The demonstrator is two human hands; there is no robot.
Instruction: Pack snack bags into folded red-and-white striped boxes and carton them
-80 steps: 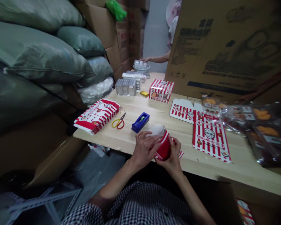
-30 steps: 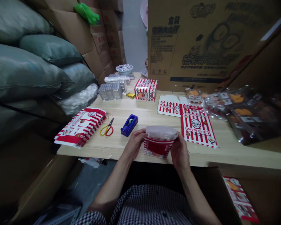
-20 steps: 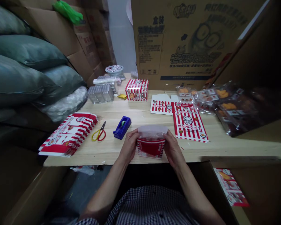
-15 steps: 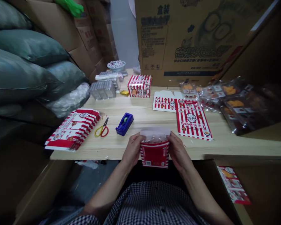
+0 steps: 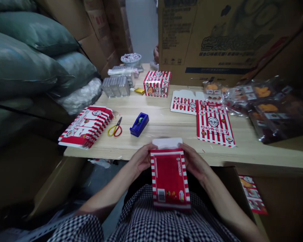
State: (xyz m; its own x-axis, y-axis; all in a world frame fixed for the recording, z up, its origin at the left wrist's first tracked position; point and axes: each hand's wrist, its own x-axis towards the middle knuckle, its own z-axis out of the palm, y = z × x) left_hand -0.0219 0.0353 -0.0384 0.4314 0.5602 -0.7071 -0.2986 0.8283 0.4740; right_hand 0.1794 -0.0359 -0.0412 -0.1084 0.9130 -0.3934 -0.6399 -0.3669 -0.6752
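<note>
The left hand (image 5: 142, 158) and the right hand (image 5: 194, 160) pinch a red and white striped paper box (image 5: 169, 178) by its sides, with the fingers curled. The box is low in the middle of the picture, just past the edge of the wooden table (image 5: 156, 137). A white plastic bag (image 5: 167, 143) pokes out the top. A blue tape holder (image 5: 138, 124) and scissors (image 5: 114, 129) sit up and left of the hands.

Packing storeroom, stacked cardboard cartons (image 5: 224, 40)

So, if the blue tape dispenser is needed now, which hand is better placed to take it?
Probably the left hand: the blue tape dispenser lies straight ahead of it, while the right hand is beyond the red-and-white striped carton both hands hold.
</note>
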